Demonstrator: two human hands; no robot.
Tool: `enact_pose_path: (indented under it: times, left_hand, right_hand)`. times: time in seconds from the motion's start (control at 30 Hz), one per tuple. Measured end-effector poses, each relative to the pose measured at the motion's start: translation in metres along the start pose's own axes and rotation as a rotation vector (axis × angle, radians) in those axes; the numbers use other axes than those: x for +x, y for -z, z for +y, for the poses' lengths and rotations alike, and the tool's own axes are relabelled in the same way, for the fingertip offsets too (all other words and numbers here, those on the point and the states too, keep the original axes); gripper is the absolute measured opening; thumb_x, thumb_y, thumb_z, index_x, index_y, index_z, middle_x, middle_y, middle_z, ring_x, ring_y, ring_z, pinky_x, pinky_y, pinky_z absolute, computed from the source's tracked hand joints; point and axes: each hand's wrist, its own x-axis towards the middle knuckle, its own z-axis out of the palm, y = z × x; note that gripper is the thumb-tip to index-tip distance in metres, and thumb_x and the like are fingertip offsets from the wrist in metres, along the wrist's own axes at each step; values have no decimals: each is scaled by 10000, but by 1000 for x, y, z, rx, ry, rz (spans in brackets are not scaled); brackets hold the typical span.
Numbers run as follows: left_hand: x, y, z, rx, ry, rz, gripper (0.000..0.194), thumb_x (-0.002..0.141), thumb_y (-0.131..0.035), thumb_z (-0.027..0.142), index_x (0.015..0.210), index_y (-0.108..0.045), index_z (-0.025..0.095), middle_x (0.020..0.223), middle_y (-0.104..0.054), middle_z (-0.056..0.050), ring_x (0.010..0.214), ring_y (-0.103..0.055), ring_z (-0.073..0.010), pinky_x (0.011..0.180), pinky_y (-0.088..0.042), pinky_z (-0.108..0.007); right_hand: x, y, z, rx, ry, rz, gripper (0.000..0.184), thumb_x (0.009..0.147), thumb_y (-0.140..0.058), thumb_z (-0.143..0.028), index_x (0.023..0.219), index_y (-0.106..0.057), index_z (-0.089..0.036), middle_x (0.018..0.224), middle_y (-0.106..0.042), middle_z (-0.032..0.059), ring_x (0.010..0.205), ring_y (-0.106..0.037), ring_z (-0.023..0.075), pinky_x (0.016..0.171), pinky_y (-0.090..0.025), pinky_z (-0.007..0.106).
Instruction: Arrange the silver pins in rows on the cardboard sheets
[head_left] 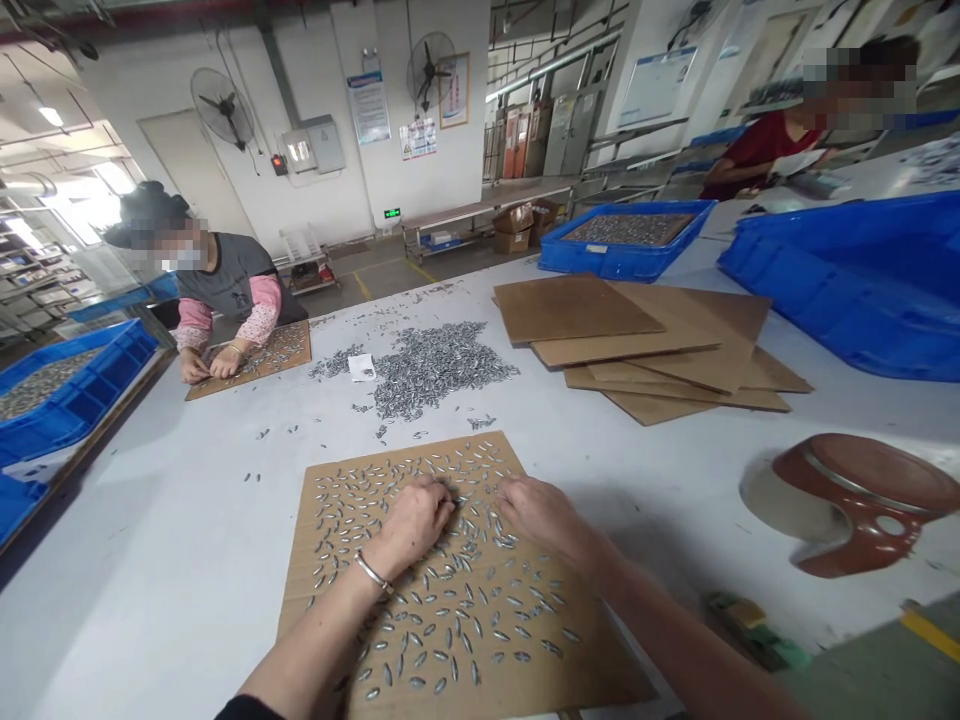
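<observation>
A brown cardboard sheet point(600, 672) lies on the white table in front of me, with many small, spindle-shaped grey metal pieces point(439, 686) spread over it. Over the upper middle of the sheet is my left hand point(417, 518), a bracelet on its wrist, its fingers curled together low among the pieces. To its right, my right hand point(537, 508) also has its fingers pinched close to the sheet. Whatever either set of fingertips holds is hidden or too small to name. Beyond the sheet sits a heap of the same pieces point(442, 375).
A paper slip point(361, 368) lies by the heap. Stacked cardboard sheets point(630, 350) and blue bins point(611, 262) stand at the back right. A brown, round-topped object point(870, 490) is at right. Across the table, a person point(225, 290) handles pieces on another sheet.
</observation>
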Motion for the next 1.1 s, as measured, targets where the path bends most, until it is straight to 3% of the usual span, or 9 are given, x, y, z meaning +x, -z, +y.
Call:
enact_pose_path:
  times: [0.13,0.33,0.53,0.8,1.1]
  left_hand:
    - [-3,-2,-2,-7,-3,10,200,988,-532,167,866,-689,172,967,-713,-76,897,-653,-201,828,-514,-293]
    - [-6,2,-4,-31,22,12,227,1010,-524,189,862,-695,166,966,-705,-76,844,-653,-190,783,-519,-292]
    - [-4,5,-3,-12,32,11,194,994,-550,176,889,-712,162,956,-705,-76,861,-662,-196,791,-514,-293]
    - [-8,-1,7,-43,10,1,213,996,-539,168,855,-699,169,937,-698,-65,853,-653,-190,772,-510,-284]
    - [-25,11,-1,-123,15,59,206,1004,-540,193,876,-700,171,937,-659,-55,786,-620,-167,753,-493,-288]
  right_hand:
    - [1,-2,-4,-2,-36,28,234,994,-497,-167,892,-708,-173,987,-738,115,907,-674,201,739,-377,278]
    - [-11,-2,22,148,-106,183,239,980,-469,-208,883,-687,-211,974,-716,51,903,-635,175,778,-386,261]
    - [-29,1,29,159,-58,49,245,944,-477,-207,834,-696,-206,916,-705,47,846,-615,172,739,-372,266]
    - [-19,-8,27,111,6,6,245,973,-477,-158,989,-718,-203,1043,-729,64,952,-662,186,821,-411,269]
    - [-26,-10,17,-46,-116,24,239,990,-462,-124,968,-695,-171,1028,-738,113,942,-689,209,758,-378,271]
